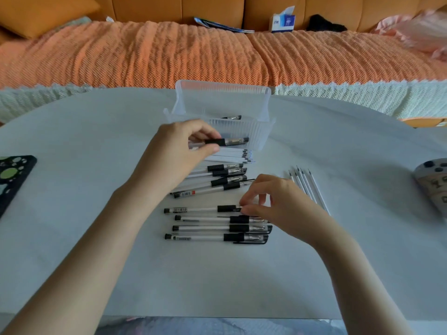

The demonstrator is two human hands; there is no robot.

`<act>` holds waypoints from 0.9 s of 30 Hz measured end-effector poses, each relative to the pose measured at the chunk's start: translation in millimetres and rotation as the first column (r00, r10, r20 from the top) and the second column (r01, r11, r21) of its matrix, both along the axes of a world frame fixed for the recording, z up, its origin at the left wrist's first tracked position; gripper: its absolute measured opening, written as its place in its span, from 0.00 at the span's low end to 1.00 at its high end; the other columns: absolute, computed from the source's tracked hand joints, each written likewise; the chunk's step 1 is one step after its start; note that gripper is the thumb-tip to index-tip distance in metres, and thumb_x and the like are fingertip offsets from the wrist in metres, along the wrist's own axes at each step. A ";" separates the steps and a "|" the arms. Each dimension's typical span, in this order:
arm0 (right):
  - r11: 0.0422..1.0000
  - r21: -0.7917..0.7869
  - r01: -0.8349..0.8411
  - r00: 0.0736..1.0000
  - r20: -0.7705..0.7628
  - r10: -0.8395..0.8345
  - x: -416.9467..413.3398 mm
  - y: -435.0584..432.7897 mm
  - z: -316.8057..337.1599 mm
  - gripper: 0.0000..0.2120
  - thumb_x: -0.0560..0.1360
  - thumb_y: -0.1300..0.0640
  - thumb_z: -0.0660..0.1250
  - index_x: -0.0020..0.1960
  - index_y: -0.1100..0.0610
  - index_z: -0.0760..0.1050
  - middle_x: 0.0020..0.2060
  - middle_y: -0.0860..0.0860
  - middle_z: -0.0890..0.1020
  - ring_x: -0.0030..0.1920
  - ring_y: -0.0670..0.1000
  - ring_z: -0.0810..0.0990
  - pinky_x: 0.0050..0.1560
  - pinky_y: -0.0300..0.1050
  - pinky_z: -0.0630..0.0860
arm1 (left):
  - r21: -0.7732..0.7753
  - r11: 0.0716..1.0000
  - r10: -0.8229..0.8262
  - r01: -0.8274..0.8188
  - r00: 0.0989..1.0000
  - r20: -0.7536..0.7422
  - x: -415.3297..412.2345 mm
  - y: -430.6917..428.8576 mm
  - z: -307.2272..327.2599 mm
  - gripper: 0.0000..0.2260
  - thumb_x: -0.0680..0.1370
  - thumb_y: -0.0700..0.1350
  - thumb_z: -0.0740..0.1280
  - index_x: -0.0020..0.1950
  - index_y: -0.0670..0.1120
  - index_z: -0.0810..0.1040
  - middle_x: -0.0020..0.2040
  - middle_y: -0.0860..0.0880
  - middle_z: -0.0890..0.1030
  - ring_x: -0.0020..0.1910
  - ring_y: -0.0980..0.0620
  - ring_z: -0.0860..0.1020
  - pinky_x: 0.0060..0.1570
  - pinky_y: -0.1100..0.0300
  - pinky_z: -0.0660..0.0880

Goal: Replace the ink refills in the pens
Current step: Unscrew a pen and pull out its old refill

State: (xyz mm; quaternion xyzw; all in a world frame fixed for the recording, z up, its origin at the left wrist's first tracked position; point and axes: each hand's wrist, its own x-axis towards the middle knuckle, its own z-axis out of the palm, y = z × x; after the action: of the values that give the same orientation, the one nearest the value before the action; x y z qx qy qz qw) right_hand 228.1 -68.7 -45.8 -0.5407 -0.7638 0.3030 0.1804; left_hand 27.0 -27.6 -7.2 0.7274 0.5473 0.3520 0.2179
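My left hand [179, 151] holds a clear pen with a black grip [227, 141] lifted in front of the clear plastic basket [242, 131]. My right hand [275, 201] pinches the cap end of the top pen [200, 209] in a near row of several capped pens [217, 228] lying on the white table. A loose pile of more pens [217, 177] lies between the hands. White refills [232, 155] lie by the basket's front, and several more refills [307, 184] are fanned out just right of my right hand.
A dark patterned object [12, 180] lies at the table's left edge and a grey controller-like thing [433, 187] at the right edge. Behind the table is an orange-covered sofa [217, 54] with a tissue box [283, 21] on it.
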 end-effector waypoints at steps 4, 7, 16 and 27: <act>0.999 0.039 0.015 0.999 0.049 -0.017 0.2 -1.1 1.4 0.04 0.73 0.51 0.69 0.43 0.50 0.81 0.41 0.43 0.77 0.40 0.43 0.75 0.42 0.40 0.72 | 0.027 1.000 -0.015 0.016 1.000 -0.014 4.0 36.6 15.7 0.06 0.72 0.42 0.72 0.48 0.48 0.81 0.45 0.52 0.82 0.44 0.61 0.78 0.47 0.74 0.70; 0.996 0.083 0.042 0.998 0.036 -0.045 0.8 -3.1 6.6 0.04 0.75 0.50 0.67 0.44 0.48 0.80 0.38 0.43 0.79 0.35 0.38 0.74 0.37 0.33 0.67 | 0.016 1.000 -0.012 0.013 0.997 -0.076 7.7 68.5 20.1 0.05 0.72 0.42 0.71 0.47 0.50 0.81 0.46 0.51 0.82 0.46 0.57 0.78 0.50 0.62 0.74; 0.994 0.045 0.102 0.988 -0.120 -0.096 1.2 -0.6 9.0 0.06 0.75 0.55 0.67 0.40 0.48 0.79 0.33 0.41 0.81 0.33 0.40 0.78 0.35 0.28 0.68 | -0.127 0.990 -0.096 0.064 0.959 -0.267 25.9 110.1 15.7 0.04 0.74 0.43 0.70 0.48 0.46 0.82 0.44 0.50 0.81 0.50 0.53 0.78 0.49 0.63 0.70; 0.972 0.089 0.218 0.961 -0.192 -0.198 4.3 1.7 11.4 0.08 0.76 0.55 0.65 0.39 0.48 0.77 0.31 0.42 0.81 0.29 0.44 0.77 0.30 0.30 0.67 | 0.013 0.993 -0.115 0.117 0.988 -0.103 19.6 39.6 14.7 0.09 0.78 0.49 0.64 0.52 0.49 0.82 0.50 0.56 0.82 0.50 0.60 0.78 0.55 0.64 0.71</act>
State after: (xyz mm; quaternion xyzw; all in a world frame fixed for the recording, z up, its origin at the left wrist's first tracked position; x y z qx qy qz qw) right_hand 232.4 -67.0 -34.3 -0.5773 -0.6986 0.2880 0.3093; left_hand 46.6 11.9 7.6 0.7771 0.5111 0.3063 0.2028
